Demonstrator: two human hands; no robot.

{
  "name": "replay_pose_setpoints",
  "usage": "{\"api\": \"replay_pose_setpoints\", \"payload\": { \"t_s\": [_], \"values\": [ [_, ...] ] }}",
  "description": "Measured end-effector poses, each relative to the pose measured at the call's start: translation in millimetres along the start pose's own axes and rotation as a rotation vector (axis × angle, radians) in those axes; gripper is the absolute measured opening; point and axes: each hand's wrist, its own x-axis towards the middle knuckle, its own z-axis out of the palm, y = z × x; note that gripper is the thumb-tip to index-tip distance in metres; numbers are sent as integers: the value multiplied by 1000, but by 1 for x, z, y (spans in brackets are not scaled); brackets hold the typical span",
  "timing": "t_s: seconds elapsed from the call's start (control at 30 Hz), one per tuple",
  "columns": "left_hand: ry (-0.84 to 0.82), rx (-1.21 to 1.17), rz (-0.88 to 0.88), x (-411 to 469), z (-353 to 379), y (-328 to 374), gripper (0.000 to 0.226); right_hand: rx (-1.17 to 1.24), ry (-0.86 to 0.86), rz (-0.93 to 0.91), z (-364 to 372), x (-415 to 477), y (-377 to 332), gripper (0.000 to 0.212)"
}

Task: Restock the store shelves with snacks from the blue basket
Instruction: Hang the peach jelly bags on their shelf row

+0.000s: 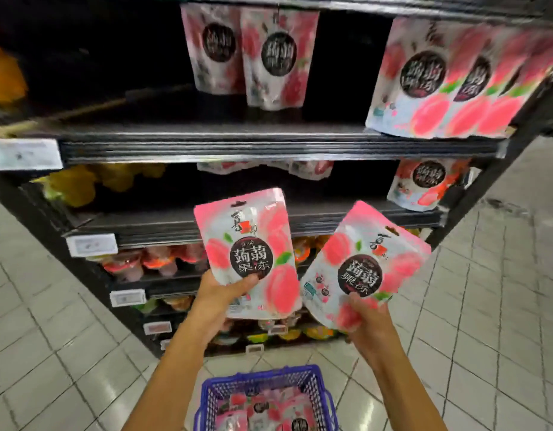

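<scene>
I observe my left hand [219,293] gripping an upright pink peach-jelly pouch [250,244] by its lower edge, thumb across the front. My right hand [366,321] grips a second pouch [362,265], tilted rightward, at its bottom. Both pouches are raised before the black shelves [269,147]. The blue basket [206,396] sits on the tiled floor [51,337] below, holding more pouches.

Only two bare arms show of the person. The left forearm [175,362] shows at about 7 o'clock, the right forearm [402,384] at about 5 o'clock, each slim and uncovered from the bottom edge of view up to the wrist. The left hand [219,295] and the right hand [366,320] are bare as well, to the fingertips.
</scene>
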Motion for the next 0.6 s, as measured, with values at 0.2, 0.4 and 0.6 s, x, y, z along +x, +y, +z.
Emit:
{"api": "replay_pose_setpoints", "payload": {
  "t_s": [0.2, 0.4, 0.6],
  "values": [
    [-94, -140, 27, 5, 26, 25, 50, -95, 100, -201, 22, 0, -56, 61],
    [-116, 27, 148, 17, 59, 52, 60, -246, 219, -413, 19, 4, -106, 46],
    [43, 49, 310, 39, 95, 91, 32, -305, 186, -517, 21, 36, -158, 46]
  ]
}}
